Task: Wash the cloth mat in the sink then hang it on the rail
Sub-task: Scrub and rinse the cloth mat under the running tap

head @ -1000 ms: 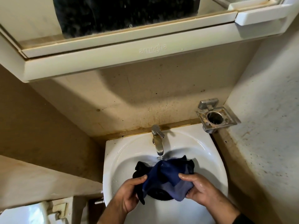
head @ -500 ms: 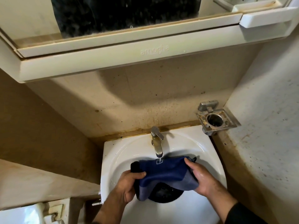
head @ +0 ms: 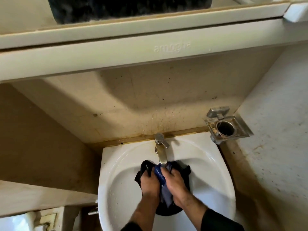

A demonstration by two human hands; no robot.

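Observation:
The dark blue and black cloth mat (head: 160, 175) is bunched up wet in the white sink (head: 116, 180), right under the metal tap (head: 161, 151). My left hand (head: 149, 183) grips its black left part. My right hand (head: 175, 182) grips the blue part beside it. Both hands sit close together with the cloth squeezed between them. More of the cloth hangs dark below my wrists over the drain. No rail is in view.
A mirror cabinet (head: 150, 52) overhangs the sink close above. A metal holder with a round hole (head: 225, 126) sticks out from the right wall. Stained walls close in on both sides. A white fixture (head: 20, 220) sits at lower left.
My hands have come together from holding the cloth spread apart and now bunch it under the tap. The view has moved closer to the sink.

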